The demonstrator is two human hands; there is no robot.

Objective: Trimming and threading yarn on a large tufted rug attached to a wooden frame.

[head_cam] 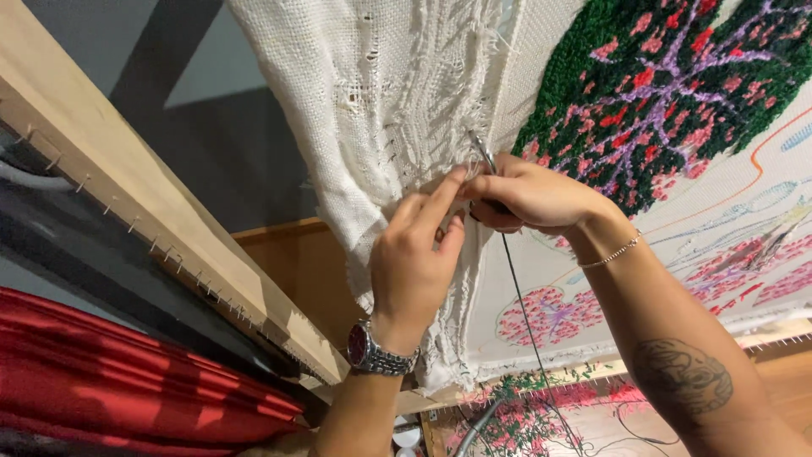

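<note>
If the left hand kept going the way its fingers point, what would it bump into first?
The left hand points up at the torn white cloth, and its fingers look already at its frayed threads. Next to them is the right hand with its thin metal tool. Depth is hard to judge.

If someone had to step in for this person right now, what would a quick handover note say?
Left hand, with the wristwatch: fingers pinching the frayed edge of the loose white woven cloth.
Right hand, with the thin bracelet: gripping a slim metal tool, its tip at that same edge; a dark cord hangs down below the hand.
The cloth is stretched on a nail-studded wooden frame.
Done: a tufted green, red and purple patch, plus pink patches lower down.
Left: drawn outlines on the white backing remain unfilled.
</note>
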